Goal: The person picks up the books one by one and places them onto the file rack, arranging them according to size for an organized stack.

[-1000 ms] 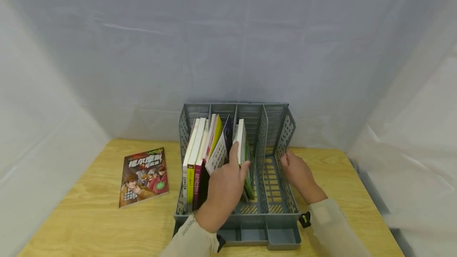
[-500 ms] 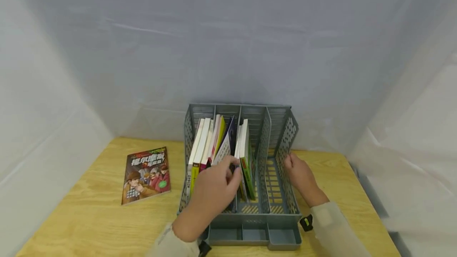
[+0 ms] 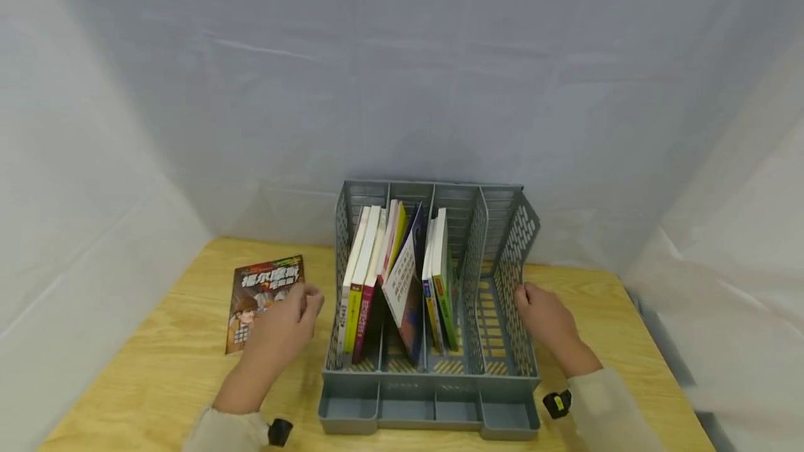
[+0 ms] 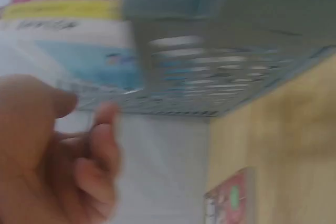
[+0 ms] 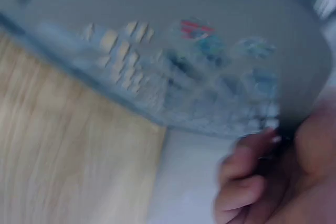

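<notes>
My left hand (image 3: 276, 333) hovers over the lower right part of a comic book (image 3: 257, 291) with a dark illustrated cover, which lies flat left of the grey plastic file rack (image 3: 433, 383). Its fingers are loosely bent and hold nothing; in the left wrist view the thumb stands apart from the fingers. At the rack's right side, my right hand (image 3: 553, 326) grips the edge of the perforated outer wall (image 5: 231, 61). Several books (image 3: 361, 277) stand in the leftmost compartment. A white-and-dark book (image 3: 405, 284) leans in the second, and thin books (image 3: 442, 284) stand in the third.
The wooden table (image 3: 169, 347) carries the rack near its middle. Small trays (image 3: 348, 410) run along the rack's front. Perforated dividers (image 3: 477, 257) separate its compartments. White sheeting (image 3: 402, 75) hangs behind and at both sides.
My left hand has left the books in the rack and moved left to the comic book. The right hand keeps its hold on the rack's wall. The whole scene has shifted slightly right in view.
</notes>
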`<state>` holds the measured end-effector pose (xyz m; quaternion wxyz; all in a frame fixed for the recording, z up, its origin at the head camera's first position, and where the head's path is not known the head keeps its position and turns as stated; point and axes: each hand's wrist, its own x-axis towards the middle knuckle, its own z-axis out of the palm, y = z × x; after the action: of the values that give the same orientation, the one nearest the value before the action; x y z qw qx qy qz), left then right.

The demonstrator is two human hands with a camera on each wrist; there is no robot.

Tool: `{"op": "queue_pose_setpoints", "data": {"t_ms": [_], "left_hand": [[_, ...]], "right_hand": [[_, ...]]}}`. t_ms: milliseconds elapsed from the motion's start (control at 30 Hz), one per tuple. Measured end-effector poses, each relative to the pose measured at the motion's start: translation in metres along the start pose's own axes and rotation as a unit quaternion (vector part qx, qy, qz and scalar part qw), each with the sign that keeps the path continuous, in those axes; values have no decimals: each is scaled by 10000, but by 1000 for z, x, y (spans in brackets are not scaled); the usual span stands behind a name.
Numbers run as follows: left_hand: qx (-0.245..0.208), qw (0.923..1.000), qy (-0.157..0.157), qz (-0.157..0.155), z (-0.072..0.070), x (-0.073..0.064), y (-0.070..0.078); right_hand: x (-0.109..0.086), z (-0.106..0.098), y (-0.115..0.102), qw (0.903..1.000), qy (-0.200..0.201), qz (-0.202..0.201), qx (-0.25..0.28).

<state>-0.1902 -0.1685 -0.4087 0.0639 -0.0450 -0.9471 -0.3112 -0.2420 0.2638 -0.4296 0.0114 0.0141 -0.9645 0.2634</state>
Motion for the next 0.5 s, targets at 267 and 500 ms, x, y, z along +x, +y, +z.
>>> {"op": "queue_pose_setpoints", "data": {"t_ms": [267,500], "left_hand": [[258,9954,-917,-111,29,9,3],[549,9932,-1010,176,30,13,4]], "right_hand": [[-4,11,-16,9989,243,-1,-395],[-4,8,-8,9991,309,64,-279]]}}
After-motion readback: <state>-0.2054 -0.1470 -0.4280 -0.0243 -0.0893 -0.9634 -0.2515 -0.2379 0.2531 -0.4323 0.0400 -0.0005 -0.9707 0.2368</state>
